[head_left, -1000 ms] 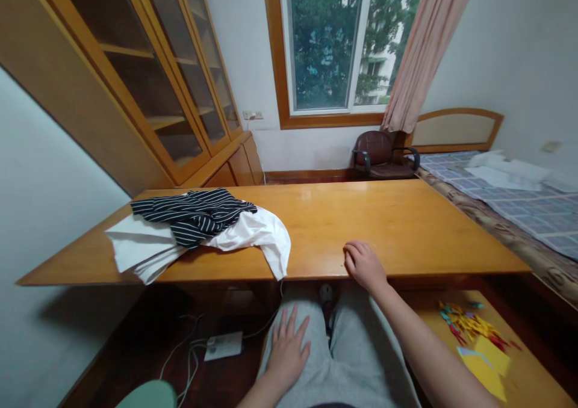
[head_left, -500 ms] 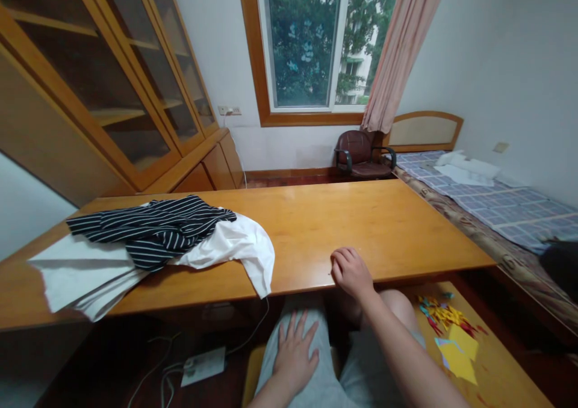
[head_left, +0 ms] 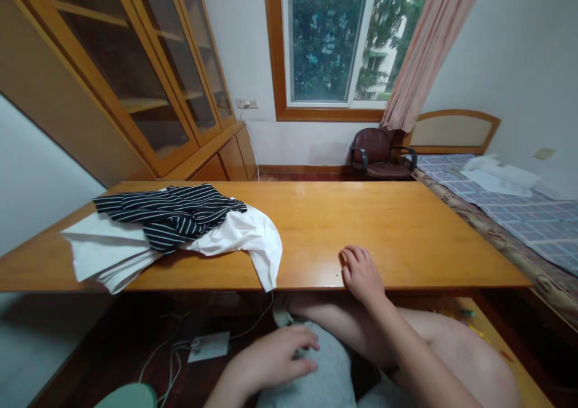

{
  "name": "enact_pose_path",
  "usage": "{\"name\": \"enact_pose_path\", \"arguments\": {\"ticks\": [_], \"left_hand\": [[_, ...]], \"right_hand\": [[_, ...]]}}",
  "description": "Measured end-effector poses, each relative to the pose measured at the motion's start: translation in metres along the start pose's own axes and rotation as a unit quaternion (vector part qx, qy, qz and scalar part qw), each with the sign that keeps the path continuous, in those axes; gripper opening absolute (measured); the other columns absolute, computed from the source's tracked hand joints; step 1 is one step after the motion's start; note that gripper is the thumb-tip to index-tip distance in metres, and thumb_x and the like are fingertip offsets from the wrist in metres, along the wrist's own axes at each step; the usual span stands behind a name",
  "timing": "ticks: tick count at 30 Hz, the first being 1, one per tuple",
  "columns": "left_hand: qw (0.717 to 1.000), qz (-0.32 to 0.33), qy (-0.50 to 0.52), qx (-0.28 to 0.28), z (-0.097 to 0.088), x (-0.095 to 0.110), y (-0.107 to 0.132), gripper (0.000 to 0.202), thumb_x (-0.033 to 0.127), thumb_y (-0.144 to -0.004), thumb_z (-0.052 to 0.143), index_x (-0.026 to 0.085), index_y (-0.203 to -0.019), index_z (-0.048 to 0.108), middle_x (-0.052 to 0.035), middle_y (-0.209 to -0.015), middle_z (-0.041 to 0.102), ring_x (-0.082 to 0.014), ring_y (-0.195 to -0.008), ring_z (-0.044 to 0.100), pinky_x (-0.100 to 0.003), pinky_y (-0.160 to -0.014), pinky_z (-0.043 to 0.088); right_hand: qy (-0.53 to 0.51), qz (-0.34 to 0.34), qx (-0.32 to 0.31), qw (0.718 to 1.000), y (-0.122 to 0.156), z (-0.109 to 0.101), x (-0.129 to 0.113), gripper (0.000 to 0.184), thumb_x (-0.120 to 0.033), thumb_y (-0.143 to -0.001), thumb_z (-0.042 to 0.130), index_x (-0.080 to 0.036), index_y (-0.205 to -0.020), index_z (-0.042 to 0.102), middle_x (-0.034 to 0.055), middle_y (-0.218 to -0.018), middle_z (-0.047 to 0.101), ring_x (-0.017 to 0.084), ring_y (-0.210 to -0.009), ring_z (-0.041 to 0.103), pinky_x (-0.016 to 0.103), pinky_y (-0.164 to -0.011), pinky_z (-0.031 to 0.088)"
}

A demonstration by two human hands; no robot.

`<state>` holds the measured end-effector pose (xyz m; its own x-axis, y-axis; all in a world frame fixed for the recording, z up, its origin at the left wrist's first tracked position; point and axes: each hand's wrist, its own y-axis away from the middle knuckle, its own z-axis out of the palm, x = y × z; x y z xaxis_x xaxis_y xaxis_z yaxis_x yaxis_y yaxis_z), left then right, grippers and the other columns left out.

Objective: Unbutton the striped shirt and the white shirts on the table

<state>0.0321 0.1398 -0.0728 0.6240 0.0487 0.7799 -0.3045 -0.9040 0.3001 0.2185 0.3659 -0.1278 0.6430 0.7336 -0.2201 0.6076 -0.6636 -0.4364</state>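
Note:
My right hand rests on the near edge of the long wooden table, fingers curled loosely on the wood, holding nothing. My left hand hovers below the table over my lap in grey shorts, fingers stretched and pointing right, empty. A black striped garment lies on a white garment at the table's left part, with the white cloth drooping over the near edge.
Glass-door wooden cabinets line the left wall. A dark armchair stands under the window, a bed runs along the right. A power strip with cables lies on the floor. A low wooden surface is at my right.
My left hand has lifted off my thigh and turned sideways, fingers pointing right. My knees have risen under the table. The right hand stays on the table edge.

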Motion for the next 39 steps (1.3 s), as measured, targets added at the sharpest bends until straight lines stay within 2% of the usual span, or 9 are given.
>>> {"name": "enact_pose_path", "arguments": {"ticks": [4, 8, 11, 14, 21, 29, 33, 36, 39], "left_hand": [[0.981, 0.019, -0.085, 0.174, -0.083, 0.005, 0.036, 0.030, 0.037, -0.096, 0.052, 0.026, -0.119, 0.068, -0.0042, -0.132, 0.065, -0.0200, -0.122, 0.060, -0.035, -0.109, 0.044], [0.871, -0.039, -0.287, 0.396, -0.169, -0.030, 0.069, 0.037, 0.039, -0.096, 0.050, 0.023, -0.126, 0.065, -0.0090, -0.135, 0.063, -0.0288, -0.137, 0.046, -0.050, -0.118, 0.032], [0.791, -0.187, -0.400, 0.423, -0.226, -0.064, 0.084, 0.055, 0.039, -0.090, 0.059, 0.027, -0.143, 0.052, -0.0097, -0.153, 0.045, -0.0396, -0.149, 0.023, -0.067, -0.118, 0.019], [0.760, -0.320, -0.420, 0.379, -0.265, -0.095, 0.086, 0.077, 0.048, -0.084, 0.066, 0.033, -0.153, 0.036, -0.0104, -0.164, 0.026, -0.0497, -0.149, 0.008, -0.079, -0.109, 0.017], [0.760, -0.398, -0.379, 0.346, -0.298, -0.159, 0.069, 0.083, 0.049, -0.082, 0.065, 0.034, -0.155, 0.030, -0.0150, -0.162, 0.027, -0.0523, -0.145, 0.017, -0.081, -0.101, 0.025], [0.728, -0.378, -0.313, 0.479, -0.321, -0.184, 0.077, 0.042, 0.033, -0.090, 0.051, 0.015, -0.128, 0.056, -0.0196, -0.119, 0.067, -0.0366, -0.111, 0.063, -0.049, -0.093, 0.048], [0.629, -0.345, -0.100, 0.689, -0.343, -0.179, 0.083, 0.039, 0.034, -0.090, 0.053, 0.011, -0.122, 0.054, -0.0170, -0.119, 0.067, -0.0322, -0.112, 0.063, -0.045, -0.097, 0.048], [0.510, -0.197, 0.068, 0.834, -0.363, -0.168, 0.094, 0.038, 0.027, -0.093, 0.046, 0.008, -0.126, 0.043, -0.0135, -0.131, 0.061, -0.0205, -0.116, 0.060, -0.038, -0.102, 0.048], [0.430, -0.033, 0.132, 0.893, -0.382, -0.145, 0.111, 0.038, 0.019, -0.095, 0.036, 0.010, -0.132, 0.029, -0.0113, -0.142, 0.053, -0.0107, -0.120, 0.058, -0.030, -0.103, 0.049]], "right_hand": [[0.003, -0.007, 0.010, 1.000, 0.002, 0.006, 0.005, 0.034, -0.016, -0.090, 0.047, -0.019, -0.121, 0.062, 0.0126, -0.121, 0.061, 0.029, -0.115, 0.052, 0.044, -0.101, 0.045], [-0.004, -0.025, 0.021, 0.999, 0.002, 0.010, 0.009, 0.036, -0.019, -0.089, 0.048, -0.020, -0.122, 0.061, 0.0130, -0.121, 0.060, 0.030, -0.113, 0.053, 0.047, -0.099, 0.047], [-0.008, -0.035, 0.027, 0.999, 0.002, 0.012, 0.013, 0.035, -0.022, -0.089, 0.049, -0.019, -0.122, 0.061, 0.0136, -0.120, 0.060, 0.030, -0.111, 0.054, 0.048, -0.099, 0.047], [-0.015, -0.043, 0.036, 0.998, 0.002, 0.015, 0.017, 0.034, -0.026, -0.091, 0.048, -0.021, -0.122, 0.061, 0.0135, -0.120, 0.061, 0.030, -0.110, 0.055, 0.050, -0.098, 0.046], [-0.040, -0.040, 0.019, 0.998, 0.003, 0.018, 0.021, 0.031, -0.033, -0.095, 0.048, -0.020, -0.121, 0.059, 0.0129, -0.120, 0.060, 0.030, -0.108, 0.056, 0.050, -0.097, 0.047], [-0.120, -0.033, 0.021, 0.992, -0.005, 0.007, 0.006, 0.027, -0.038, -0.097, 0.050, -0.024, -0.116, 0.063, 0.0110, -0.118, 0.062, 0.029, -0.106, 0.059, 0.049, -0.092, 0.050], [-0.206, -0.063, -0.018, 0.976, -0.031, 0.001, -0.050, 0.019, -0.030, -0.097, 0.054, -0.025, -0.112, 0.064, 0.0095, -0.115, 0.063, 0.026, -0.107, 0.060, 0.044, -0.092, 0.053], [-0.242, -0.089, -0.060, 0.964, -0.057, 0.005, -0.108, 0.020, -0.026, -0.095, 0.057, -0.026, -0.113, 0.064, 0.0095, -0.113, 0.064, 0.025, -0.106, 0.061, 0.042, -0.090, 0.055], [-0.268, -0.105, -0.089, 0.954, -0.081, 0.015, -0.155, 0.034, -0.026, -0.089, 0.065, -0.026, -0.122, 0.062, 0.0110, -0.121, 0.062, 0.028, -0.111, 0.059, 0.046, -0.093, 0.054]]}}
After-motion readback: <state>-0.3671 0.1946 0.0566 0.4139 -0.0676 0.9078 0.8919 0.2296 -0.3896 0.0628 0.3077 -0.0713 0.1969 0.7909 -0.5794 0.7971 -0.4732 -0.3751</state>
